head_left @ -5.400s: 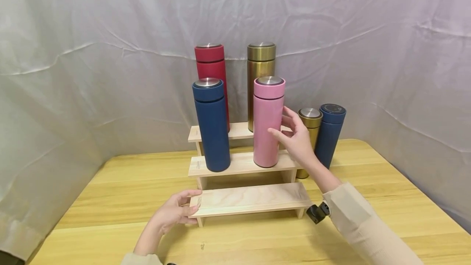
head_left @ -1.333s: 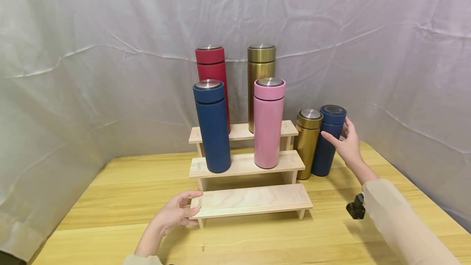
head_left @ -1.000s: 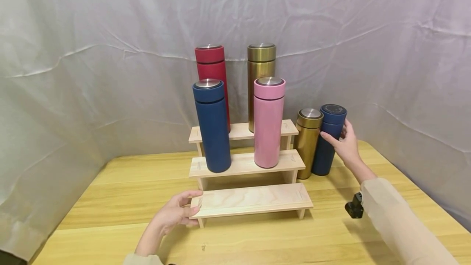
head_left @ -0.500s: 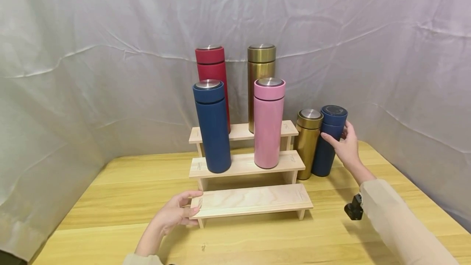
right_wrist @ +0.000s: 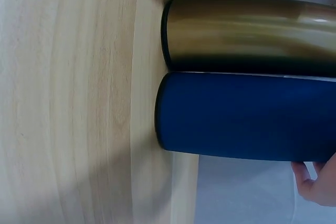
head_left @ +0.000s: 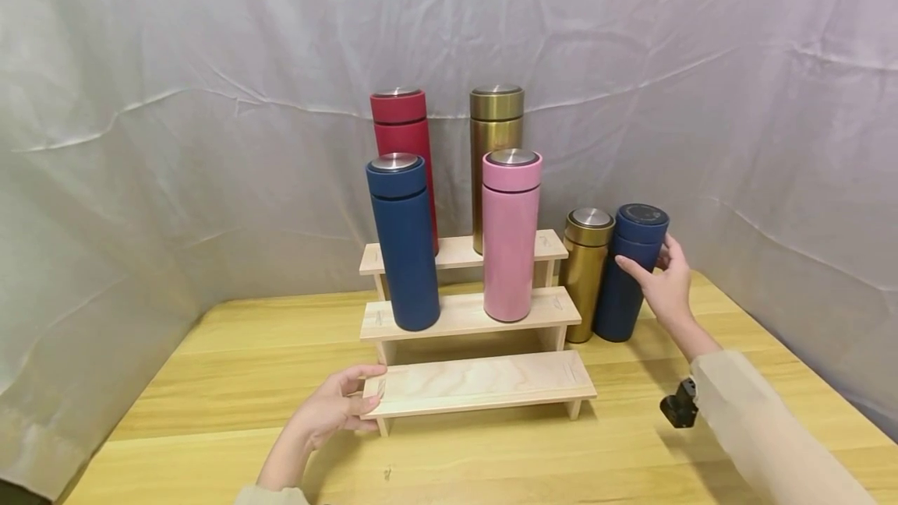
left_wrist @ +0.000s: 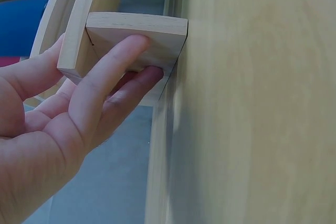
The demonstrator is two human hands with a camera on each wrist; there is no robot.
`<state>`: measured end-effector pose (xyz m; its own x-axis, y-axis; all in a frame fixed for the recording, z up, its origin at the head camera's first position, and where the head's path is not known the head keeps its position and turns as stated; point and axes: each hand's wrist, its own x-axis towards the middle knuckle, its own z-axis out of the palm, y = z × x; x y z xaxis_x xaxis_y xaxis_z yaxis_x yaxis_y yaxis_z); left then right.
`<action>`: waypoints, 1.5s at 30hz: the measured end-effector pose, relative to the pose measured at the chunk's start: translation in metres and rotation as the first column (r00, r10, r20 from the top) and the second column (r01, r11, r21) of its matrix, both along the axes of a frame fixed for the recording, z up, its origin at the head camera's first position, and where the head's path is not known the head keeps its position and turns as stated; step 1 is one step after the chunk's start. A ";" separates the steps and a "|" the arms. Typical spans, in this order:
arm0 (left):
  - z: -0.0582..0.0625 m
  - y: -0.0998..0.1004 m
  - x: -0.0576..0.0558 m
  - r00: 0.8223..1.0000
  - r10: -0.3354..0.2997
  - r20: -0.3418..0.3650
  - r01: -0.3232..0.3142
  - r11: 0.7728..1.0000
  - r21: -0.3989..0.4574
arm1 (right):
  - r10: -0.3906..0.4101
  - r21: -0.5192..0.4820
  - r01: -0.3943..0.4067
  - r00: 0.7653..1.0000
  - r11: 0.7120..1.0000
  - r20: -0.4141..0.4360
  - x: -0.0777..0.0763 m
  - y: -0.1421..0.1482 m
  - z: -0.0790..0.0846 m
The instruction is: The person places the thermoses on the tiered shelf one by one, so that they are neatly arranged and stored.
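Observation:
On the table's right side a dark blue thermos point(head_left: 620, 287) stands beside a shorter gold thermos point(head_left: 588, 275). My right hand point(head_left: 662, 279) holds the blue one below its lid, thumb on the near side; its other fingers are mostly hidden behind it. The two bodies lie close side by side in the right wrist view. Down at the left, my left hand point(head_left: 337, 404) grips the end of the lowest step of a three-tier wooden riser point(head_left: 484, 384). In the left wrist view, two fingertips point(left_wrist: 137, 43) press against the step's end support.
On the middle tier stand a blue thermos point(head_left: 405, 256) and a pink thermos point(head_left: 510, 248). A red thermos point(head_left: 400, 111) and a tall gold thermos point(head_left: 496, 111) are on the top tier. Grey cloth point(head_left: 281, 37) hangs behind and beside the wooden table point(head_left: 210, 380).
My right hand has gone from the pink thermos to the blue thermos at the right, which has shifted slightly right and nearer. My left hand has stayed on the riser.

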<state>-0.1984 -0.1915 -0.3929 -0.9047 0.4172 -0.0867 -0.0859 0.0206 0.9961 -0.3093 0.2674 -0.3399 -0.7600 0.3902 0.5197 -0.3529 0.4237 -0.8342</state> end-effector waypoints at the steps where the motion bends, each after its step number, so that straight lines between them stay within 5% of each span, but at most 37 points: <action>1: 0.000 0.000 0.000 1.000 0.000 0.001 0.000 1.000 -0.001 | -0.003 -0.007 0.003 1.000 1.000 -0.004 0.001 0.000 0.000; 17: 0.002 -0.001 -0.001 1.000 -0.008 -0.018 0.008 1.000 0.002 | -0.051 -0.035 0.050 0.999 0.998 -0.017 0.017 0.006 0.017; 28: 0.002 -0.001 0.000 1.000 -0.021 -0.024 0.021 1.000 0.005 | 0.052 -0.027 -0.055 0.992 0.998 -0.112 0.033 0.006 0.020; 36: 0.000 0.000 0.000 1.000 -0.010 -0.017 0.010 1.000 -0.002 | 0.034 0.050 -0.034 0.999 0.998 -0.005 0.053 -0.005 0.034; 45: -0.001 0.000 -0.001 1.000 -0.005 -0.014 0.005 1.000 0.004 | 0.092 0.051 -0.090 0.994 0.995 -0.052 0.068 -0.011 0.039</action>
<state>-0.1990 -0.1913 -0.3938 -0.9037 0.4220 -0.0724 -0.0717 0.0174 0.9973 -0.2408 0.2563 -0.3013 -0.7613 0.2942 0.5778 -0.4362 0.4269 -0.7921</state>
